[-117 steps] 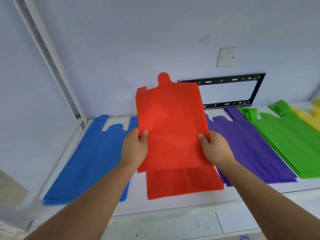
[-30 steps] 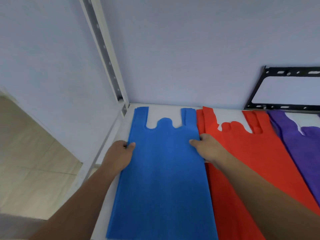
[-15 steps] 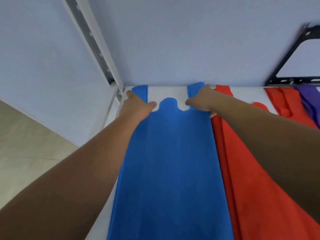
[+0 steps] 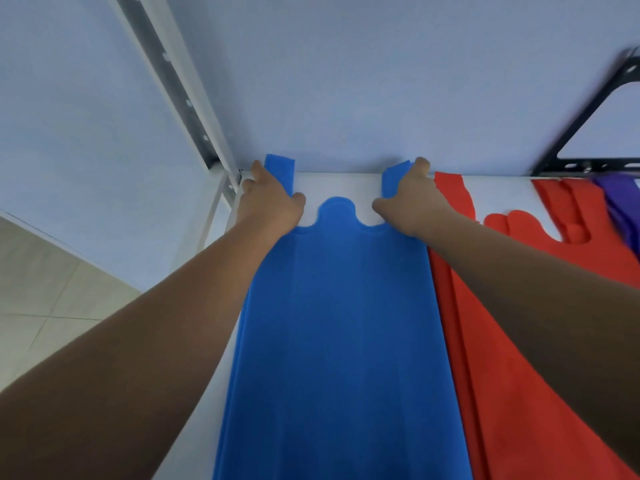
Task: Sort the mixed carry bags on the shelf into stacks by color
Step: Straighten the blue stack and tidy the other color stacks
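1. head view: a blue carry bag stack (image 4: 332, 323) is lying flat on a white shelf (image 4: 337, 185), its handle loops reaching the back wall (image 4: 346, 81), in the shelf's left corner beside a metal upright (image 4: 173, 81).
2. the left hand (image 4: 268, 202) is lying flat and spread on the left handle loop (image 4: 280, 169), pressing it down; it is gripping nothing that can be seen.
3. the right hand (image 4: 410, 202) is resting on the right handle loop (image 4: 394, 178), fingers loosely curved; whether it is pinching the fabric cannot be told.
4. a red bag stack (image 4: 485, 323) is lying just beside the blue one on the right, their long edges touching or nearly so, and a purple bag (image 4: 620, 195) is showing at the far right edge, blurred.
5. judging the step: the blue pile is being squared against the wall. doing it well probably means pushing both loops evenly, keeping palms flat so the thin fabric is not bunching, and keeping the right edge from sliding over the red pile.
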{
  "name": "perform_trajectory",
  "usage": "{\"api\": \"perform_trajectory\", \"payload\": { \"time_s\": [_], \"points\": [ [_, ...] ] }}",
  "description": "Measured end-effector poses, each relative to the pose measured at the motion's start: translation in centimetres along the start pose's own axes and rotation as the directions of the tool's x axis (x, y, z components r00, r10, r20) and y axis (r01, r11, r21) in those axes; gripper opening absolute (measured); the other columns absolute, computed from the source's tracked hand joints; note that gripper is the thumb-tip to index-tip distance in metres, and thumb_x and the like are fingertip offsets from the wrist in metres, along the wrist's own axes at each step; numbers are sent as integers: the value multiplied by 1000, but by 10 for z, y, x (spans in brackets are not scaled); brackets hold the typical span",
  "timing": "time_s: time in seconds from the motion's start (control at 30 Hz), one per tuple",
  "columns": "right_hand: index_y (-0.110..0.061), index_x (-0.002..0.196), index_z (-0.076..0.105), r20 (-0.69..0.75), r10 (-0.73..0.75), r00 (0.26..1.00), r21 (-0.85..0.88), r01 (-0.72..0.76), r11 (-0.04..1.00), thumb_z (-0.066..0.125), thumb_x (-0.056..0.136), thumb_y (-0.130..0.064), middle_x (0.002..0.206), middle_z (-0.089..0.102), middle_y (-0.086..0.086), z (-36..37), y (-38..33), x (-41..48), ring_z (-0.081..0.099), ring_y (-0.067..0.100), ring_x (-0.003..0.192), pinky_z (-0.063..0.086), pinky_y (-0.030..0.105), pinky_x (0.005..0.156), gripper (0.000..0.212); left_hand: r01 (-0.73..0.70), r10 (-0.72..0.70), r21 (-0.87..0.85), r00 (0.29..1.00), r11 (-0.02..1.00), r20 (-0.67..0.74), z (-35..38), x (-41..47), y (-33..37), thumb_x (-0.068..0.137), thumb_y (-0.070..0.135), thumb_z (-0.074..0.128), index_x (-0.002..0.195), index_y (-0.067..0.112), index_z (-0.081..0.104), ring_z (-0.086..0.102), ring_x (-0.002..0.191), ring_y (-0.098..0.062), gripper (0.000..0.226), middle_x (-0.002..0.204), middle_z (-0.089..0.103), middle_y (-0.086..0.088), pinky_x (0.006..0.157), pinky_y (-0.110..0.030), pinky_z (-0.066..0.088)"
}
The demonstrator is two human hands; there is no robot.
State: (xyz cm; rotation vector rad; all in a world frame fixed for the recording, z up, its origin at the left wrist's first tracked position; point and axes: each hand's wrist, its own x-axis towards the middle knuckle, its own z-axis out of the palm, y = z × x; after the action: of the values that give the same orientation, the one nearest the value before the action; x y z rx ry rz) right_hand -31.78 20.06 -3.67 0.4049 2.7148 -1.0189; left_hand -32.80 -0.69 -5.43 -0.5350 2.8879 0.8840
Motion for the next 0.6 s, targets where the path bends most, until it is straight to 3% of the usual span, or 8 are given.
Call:
{"api": "perform_trajectory", "payload": {
  "time_s": [0.07, 0.13, 0.27, 0.37, 0.4, 0.47, 0.53, 0.6],
  "points": [
    [-8, 148, 8, 29, -16, 999, 54, 14, 998, 62, 84, -25, 121, 52, 20, -4, 4, -21, 59, 27, 82, 38, 29, 52, 85, -25, 25, 15, 999, 1000, 37, -4, -17, -7, 88, 44, 61, 155, 17, 7, 31, 139, -35, 90, 156, 22, -11, 108, -47, 37],
    [-14, 152, 11, 61, -22, 998, 155, 13, 988, 61, 88, -24, 135, 46, 11, -8, 10, -50, 62, 24, 92, 45, 33, 59, 82, -39, 40, -14, 997, 999, 66, -4, -47, -18, 88, 49, 61, 156, 21, 12, 20, 145, -30, 89, 160, 14, -5, 112, -45, 31],
    [-29, 149, 28, 84, -3, 996, 377, -29, 926, 57, 93, -17, 99, 49, -9, -11, 27, -113, 56, 21, 115, 51, 44, 90, 64, -82, 87, -65, 993, 995, 79, 9, -129, -45, 86, 55, 61, 153, 28, 23, 9, 149, -23, 81, 162, 8, 3, 119, -41, 18],
    [-35, 141, 37, 65, -14, 998, 397, -13, 918, 58, 92, -22, 127, 54, -5, -5, 49, -139, 69, 11, 83, 58, 34, 66, 55, -216, 204, 77, 969, 973, 139, 11, -185, -65, 84, 65, 55, 151, 35, 23, -7, 150, -14, 80, 163, -1, 9, 124, -41, 5],
    [-35, 139, 39, 68, -29, 997, 375, 1, 927, 58, 92, -23, 134, 51, -4, -1, 56, -144, 66, 5, 62, 55, 26, 52, 51, -255, 233, 121, 958, 959, 168, 10, -199, -71, 83, 69, 52, 150, 37, 22, -13, 150, -12, 80, 163, -3, 11, 124, -40, 1],
    [-33, 134, 44, 83, -69, 994, 326, 38, 945, 56, 93, -23, 136, 49, -4, 7, 70, -156, 52, -1, 41, 42, 15, 40, 44, -335, 288, 215, 931, 917, 223, 9, -222, -79, 79, 77, 45, 150, 39, 20, -19, 149, -10, 84, 163, -5, 13, 123, -40, -6],
    [-30, 124, 52, 120, -100, 988, 295, 61, 953, 55, 93, -18, 114, 62, 3, 13, 81, -168, 46, 1, 35, 39, 16, 37, 33, -401, 334, 273, 906, 874, 261, 10, -237, -85, 75, 84, 37, 151, 41, 18, -19, 149, -9, 90, 163, -4, 16, 123, -41, -8],
    [-27, 110, 59, 162, -115, 980, 269, 68, 961, 52, 92, -13, 77, 64, 8, 16, 85, -177, 40, 3, 32, 38, 21, 35, 23, -424, 353, 295, 897, 856, 265, 13, -246, -90, 75, 87, 32, 152, 42, 14, -18, 149, -8, 92, 163, -4, 18, 123, -43, -6]
  ]
}}
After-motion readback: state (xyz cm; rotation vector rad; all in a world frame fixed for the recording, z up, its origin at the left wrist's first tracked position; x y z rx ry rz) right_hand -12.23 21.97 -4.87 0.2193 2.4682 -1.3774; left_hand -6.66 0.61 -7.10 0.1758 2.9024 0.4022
